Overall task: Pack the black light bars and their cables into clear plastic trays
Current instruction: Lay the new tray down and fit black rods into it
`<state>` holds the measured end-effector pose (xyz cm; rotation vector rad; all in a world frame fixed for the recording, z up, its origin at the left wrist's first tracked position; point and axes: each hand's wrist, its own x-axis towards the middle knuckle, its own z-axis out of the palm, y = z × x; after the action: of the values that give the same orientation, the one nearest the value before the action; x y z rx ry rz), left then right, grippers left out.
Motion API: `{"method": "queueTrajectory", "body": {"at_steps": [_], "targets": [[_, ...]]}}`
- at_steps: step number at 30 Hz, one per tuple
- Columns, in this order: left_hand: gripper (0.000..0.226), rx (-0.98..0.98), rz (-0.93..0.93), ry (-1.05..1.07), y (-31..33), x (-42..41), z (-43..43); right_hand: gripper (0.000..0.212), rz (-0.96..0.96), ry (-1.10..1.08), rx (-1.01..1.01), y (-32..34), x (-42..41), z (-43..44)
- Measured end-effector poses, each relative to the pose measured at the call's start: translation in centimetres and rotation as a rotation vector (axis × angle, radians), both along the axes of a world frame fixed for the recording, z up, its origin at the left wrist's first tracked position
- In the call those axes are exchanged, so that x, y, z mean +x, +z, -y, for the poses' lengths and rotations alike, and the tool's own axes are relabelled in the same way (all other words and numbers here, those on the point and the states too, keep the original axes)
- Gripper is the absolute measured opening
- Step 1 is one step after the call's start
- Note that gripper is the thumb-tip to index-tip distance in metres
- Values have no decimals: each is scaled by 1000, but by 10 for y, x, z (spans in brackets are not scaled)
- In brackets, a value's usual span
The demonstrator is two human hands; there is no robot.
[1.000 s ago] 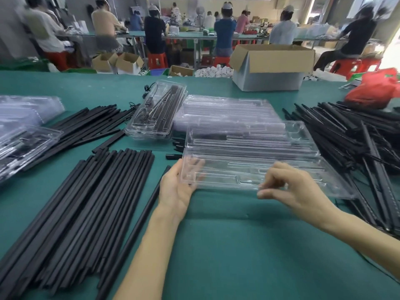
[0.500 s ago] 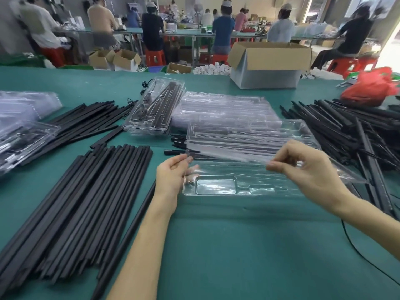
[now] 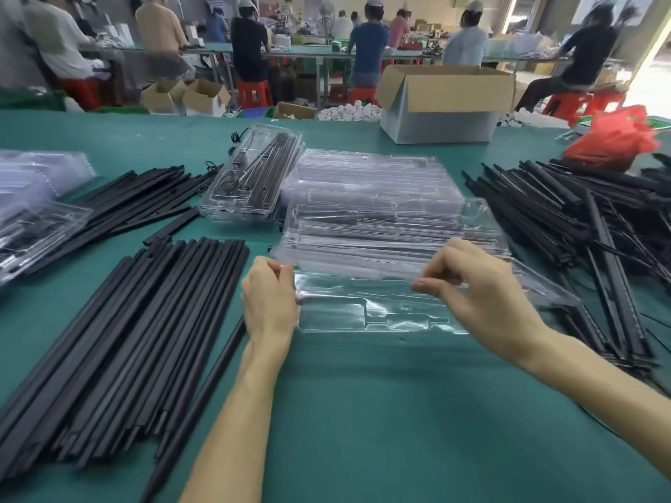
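Your left hand (image 3: pixel 270 303) has its fingers curled round the left end of a clear plastic tray with bumpy hollows (image 3: pixel 366 315). Your right hand (image 3: pixel 483 288) pinches the near edge of the tray's thin clear top flap (image 3: pixel 363 272) between thumb and fingers. It holds the flap up a little above the bottom part. The bottom part lies flat on the green table (image 3: pixel 363 430), right in front of you.

Just behind the tray is a tall stack of clear plastic trays (image 3: pixel 381 197). To the left of the stack sits a closed clear tray with black bars inside (image 3: pixel 250 179). A thin black cable (image 3: pixel 236 137) pokes out at its far end.

On your left, a big row of long black light bars (image 3: pixel 138 321) lies side by side on the table, near your left hand. A second bunch of black bars (image 3: pixel 145 197) lies farther back on that side. At the far left edge there are more clear packs (image 3: pixel 32 219). On your right is a messy pile of black bars (image 3: pixel 581 226), close to the tray's right end.

At the back of the table stands an open brown cardboard box (image 3: pixel 446 103). A red plastic bag (image 3: pixel 613 139) sits to the right of it. Past the table, people sit on red stools with their backs to you.
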<state>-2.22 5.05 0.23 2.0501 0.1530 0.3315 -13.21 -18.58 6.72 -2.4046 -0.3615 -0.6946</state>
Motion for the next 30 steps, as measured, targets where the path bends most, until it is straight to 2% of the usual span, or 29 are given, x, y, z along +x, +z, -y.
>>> {"method": "queueTrajectory", "body": {"at_steps": [3, 6, 13, 16, 21, 24, 27, 30], "targets": [[20, 344, 61, 101, 4, -3, 0, 24, 116, 6, -141, -2, -1, -10], [34, 584, -10, 105, 3, -3, 4, 20, 204, -23, -251, -4, 1, -20], [49, 708, -37, -91, -3, -7, 21, 21, 214, -45, -235, -5, 2, -29], [46, 777, 27, -213, -6, -15, 31, 24, 230, -58, -294, 1, 1, -31], [42, 761, 170, -463, -7, -25, 43, 28, 220, -64, -398, 7, -4, -34], [46, 796, 50, -523, -6, -26, 45, 32, 82, 0, -488, 5, -12, -35], [55, 886, -35, -492, -4, -26, 47, 20, -87, -32, -635, 0, -13, -37], [58, 886, -30, -481, -2, -25, 47, 25, -29, -127, -647, 4, -15, -39]]}}
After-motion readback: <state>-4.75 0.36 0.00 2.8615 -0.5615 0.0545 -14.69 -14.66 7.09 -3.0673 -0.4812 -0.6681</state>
